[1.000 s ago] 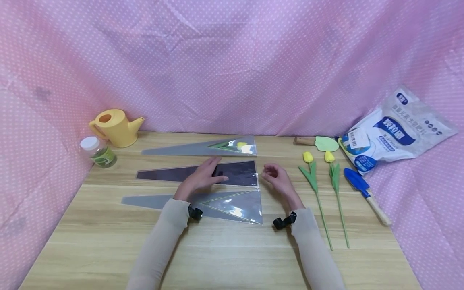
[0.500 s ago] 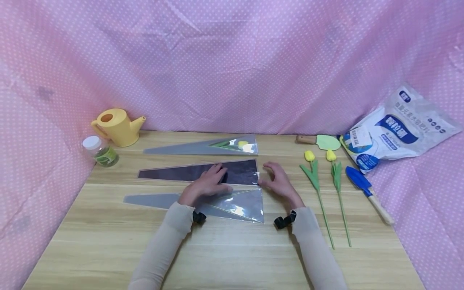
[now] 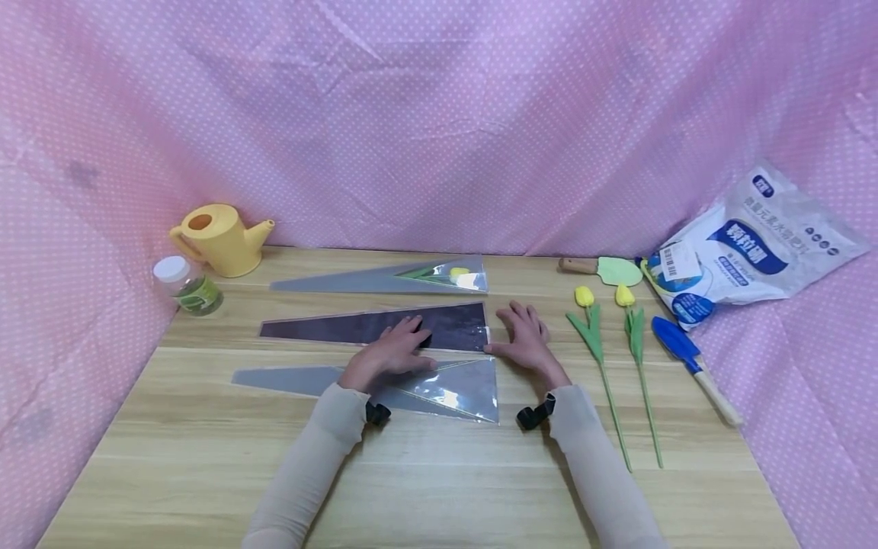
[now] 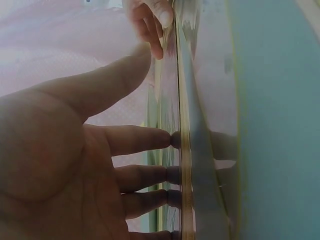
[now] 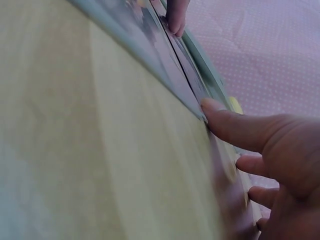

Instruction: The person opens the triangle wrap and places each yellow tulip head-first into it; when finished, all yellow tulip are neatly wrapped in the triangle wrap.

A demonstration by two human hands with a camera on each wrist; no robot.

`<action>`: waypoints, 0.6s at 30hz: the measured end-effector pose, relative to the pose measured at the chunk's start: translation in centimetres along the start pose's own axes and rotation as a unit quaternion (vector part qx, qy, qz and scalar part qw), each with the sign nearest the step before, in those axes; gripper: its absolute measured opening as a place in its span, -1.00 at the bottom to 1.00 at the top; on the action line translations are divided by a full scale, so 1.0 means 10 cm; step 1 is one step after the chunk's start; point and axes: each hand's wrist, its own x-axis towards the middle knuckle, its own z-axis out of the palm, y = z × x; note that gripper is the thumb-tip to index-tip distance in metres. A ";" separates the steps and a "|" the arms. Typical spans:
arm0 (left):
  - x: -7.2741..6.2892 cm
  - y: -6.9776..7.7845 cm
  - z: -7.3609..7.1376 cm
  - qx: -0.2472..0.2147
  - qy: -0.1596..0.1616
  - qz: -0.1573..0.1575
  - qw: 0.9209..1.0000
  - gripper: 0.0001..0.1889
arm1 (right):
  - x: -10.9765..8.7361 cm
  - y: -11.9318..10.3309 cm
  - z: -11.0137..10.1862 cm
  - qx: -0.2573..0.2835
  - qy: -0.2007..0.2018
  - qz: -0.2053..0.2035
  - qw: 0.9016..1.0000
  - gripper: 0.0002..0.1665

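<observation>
Three tapered flower sleeves lie in a row in the head view. My left hand (image 3: 389,354) rests its fingertips on the dark middle sleeve (image 3: 315,328); in the left wrist view its straight fingers (image 4: 137,137) meet the sleeve's reflective surface. At that sleeve's wide right end, my right hand (image 3: 527,343) has its thumb (image 5: 230,122) at the near corner. Its other fingers are spread beyond the sleeve's edge, over the wood. The near sleeve (image 3: 274,379), grey with a clear triangular front, lies partly under my left hand. Inside the far sleeve (image 3: 336,283) is a yellow tulip (image 3: 458,272).
Two yellow tulips (image 3: 594,343) lie to the right, beside a blue trowel (image 3: 675,341). Behind them are a green trowel (image 3: 617,271) and a white printed bag (image 3: 748,244). A yellow watering can (image 3: 229,242) and a white-lidded jar (image 3: 195,290) stand at the back left.
My left hand has come down towards me and to the right, fingertips now on the dark sleeve. My right hand's fingers have spread, and its thumb has moved to the sleeve's near corner.
</observation>
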 end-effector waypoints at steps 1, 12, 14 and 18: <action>0.00 0.00 0.00 0.001 0.000 0.001 1.000 -0.20 | 0.00 -0.01 0.00 -0.003 0.003 0.002 1.000 -0.02; 0.00 -0.01 0.01 0.011 -0.001 0.008 1.000 -0.23 | 0.03 -0.09 0.05 -0.028 0.038 0.015 0.999 -0.16; 0.00 -0.02 0.01 0.011 0.000 0.009 1.000 -0.24 | 0.04 -0.11 0.06 -0.028 0.037 0.017 0.999 -0.19; 0.01 -0.02 0.02 0.015 0.003 0.010 1.000 -0.25 | 0.05 -0.14 0.07 -0.017 0.026 0.012 0.999 -0.29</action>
